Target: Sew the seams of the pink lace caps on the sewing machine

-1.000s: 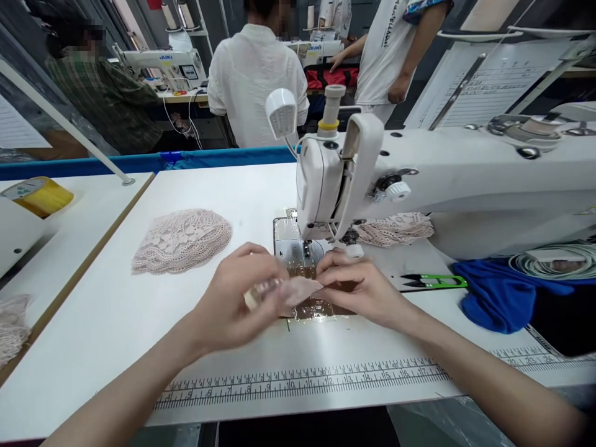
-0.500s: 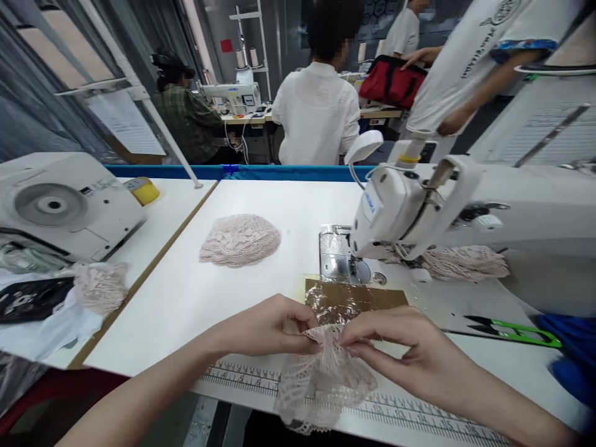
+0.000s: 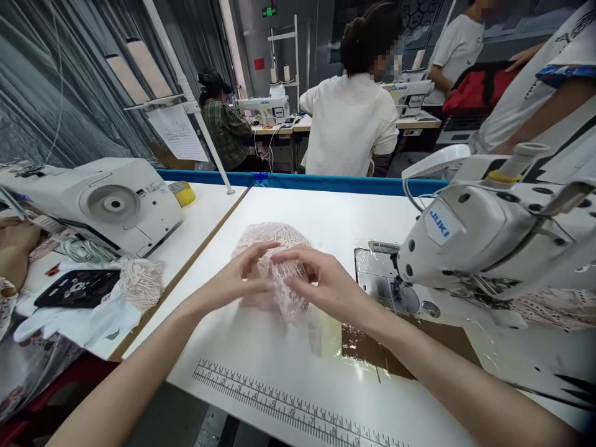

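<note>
A gathered piece of pale pink lace [image 3: 289, 292] hangs between my two hands, slightly blurred, over the left part of the white table. My right hand [image 3: 333, 282] pinches it from the right, thumb below and fingers above. My left hand [image 3: 233, 276] has its thumb and fingertips curled around the lace's left side; the exact contact is smeared by motion. Just behind and partly hidden by my fingers lies a stack of the same lace [image 3: 267, 233]. To the right of my hands stands the white sewing machine [image 3: 437, 230], with a brown taped sheet [image 3: 442, 338] before its needle plate.
A printed ruler [image 3: 279, 403] runs along the table's front edge. At left stand another sewing machine [image 3: 116, 202], a black phone-like item [image 3: 77, 288], a lace bundle [image 3: 142, 282] and a co-worker's hand [image 3: 21, 233]. Dark snips blades [image 3: 575, 388] show at right. People work beyond the blue edge [image 3: 326, 182].
Both hands have moved forward and left, carrying the lace from the front edge beside the ruler to the lace stack. The camera view has turned left.
</note>
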`<state>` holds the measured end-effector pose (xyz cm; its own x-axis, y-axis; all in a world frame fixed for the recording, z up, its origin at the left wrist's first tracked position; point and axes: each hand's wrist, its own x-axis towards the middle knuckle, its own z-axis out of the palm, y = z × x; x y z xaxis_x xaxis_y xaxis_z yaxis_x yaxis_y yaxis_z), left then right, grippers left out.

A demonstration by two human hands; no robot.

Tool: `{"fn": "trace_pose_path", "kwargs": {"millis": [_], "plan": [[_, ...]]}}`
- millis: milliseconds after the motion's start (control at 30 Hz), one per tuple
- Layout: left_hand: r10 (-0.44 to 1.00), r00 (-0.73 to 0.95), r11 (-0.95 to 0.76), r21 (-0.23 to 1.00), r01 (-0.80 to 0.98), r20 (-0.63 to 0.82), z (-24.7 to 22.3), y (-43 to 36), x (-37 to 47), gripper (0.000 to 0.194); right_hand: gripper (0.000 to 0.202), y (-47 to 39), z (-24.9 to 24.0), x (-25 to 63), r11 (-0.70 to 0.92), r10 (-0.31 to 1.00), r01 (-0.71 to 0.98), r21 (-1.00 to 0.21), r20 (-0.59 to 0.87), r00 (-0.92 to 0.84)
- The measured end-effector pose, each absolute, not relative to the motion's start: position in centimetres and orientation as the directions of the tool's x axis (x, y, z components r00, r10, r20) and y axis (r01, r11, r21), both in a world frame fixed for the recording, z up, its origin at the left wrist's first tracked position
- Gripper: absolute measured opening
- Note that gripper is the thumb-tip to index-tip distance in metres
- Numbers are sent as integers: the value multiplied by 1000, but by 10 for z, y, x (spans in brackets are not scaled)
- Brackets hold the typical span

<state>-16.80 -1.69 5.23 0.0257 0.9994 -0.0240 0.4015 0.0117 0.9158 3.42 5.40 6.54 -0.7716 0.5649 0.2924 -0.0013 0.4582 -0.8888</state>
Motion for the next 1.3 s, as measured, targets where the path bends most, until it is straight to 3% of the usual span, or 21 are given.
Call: {"fn": "trace_pose_path", "kwargs": {"millis": [133,233,367,467,567,667,733,833,933,1067,1200,1300], "plan": [[994,-39,-70,872,485,102,41,-22,-157,39,47,51,67,41,467,537,27,-884,259,-803],[992,-125,32,900,435,25,34,-26,-165,36,52,51,67,48,411,589,93,-907,187,-786],[997,-49,79,893,443,-65,28,-33,-175,50,59,53,66,52,382,582,140,-914,120,-804],[989,-105,-27,818,575,107,26,-36,-166,51,62,50,66,50,381,548,164,-910,79,-833],[926,-181,-144,754,641,331,26,-34,-151,37,65,43,70,47,413,498,180,-893,56,-865],[884,-205,-177,708,684,419,28,-32,-148,32,67,37,75,47,411,483,178,-894,49,-874],[910,-218,-128,739,661,352,28,-34,-153,27,66,35,76,49,375,495,180,-909,32,-868],[971,-195,-11,844,536,136,28,-41,-165,13,66,38,74,53,350,516,193,-917,17,-856],[980,-195,52,913,405,31,29,-47,-174,19,66,43,69,55,358,527,215,-909,6,-850],[949,-296,41,894,446,104,41,-27,-189,39,62,59,68,47,312,522,184,-932,6,-853],[920,-335,29,818,574,203,56,34,-212,38,68,88,69,25,254,592,130,-958,48,-804],[926,-306,56,722,690,221,55,78,-224,34,75,110,63,9,204,668,201,-958,-14,-744]]}}
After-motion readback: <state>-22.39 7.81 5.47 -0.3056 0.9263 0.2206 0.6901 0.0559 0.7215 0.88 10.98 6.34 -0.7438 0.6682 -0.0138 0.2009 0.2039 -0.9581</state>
